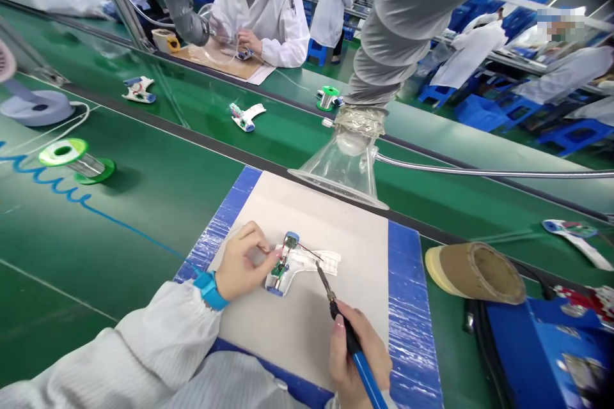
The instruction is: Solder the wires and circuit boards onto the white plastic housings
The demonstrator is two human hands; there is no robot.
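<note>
Plastic housing (311, 263), white, lies flat on a card (336, 217) edged with blue tape (410, 313), on a green workbench (144, 236). Status: two small green circuit boards (279, 270) sit in the housing, with blue end caps (291, 237) at its ends. A thin red wire (309, 252) runs from the boards across the housing. No cover is on; the boards lie exposed.

Left hand (240, 262): curled closed, fingertips pinching the housing at the board end. Right hand (357, 351): closed around the blue-handled soldering iron (352, 339), its tip just beside the boards and wire. Whether this joint is finished cannot be told.

Nearby: clear fume funnel (343, 172) above the card; solder spool (77, 160) to the left; similar housing (247, 116) farther along the bench.
</note>
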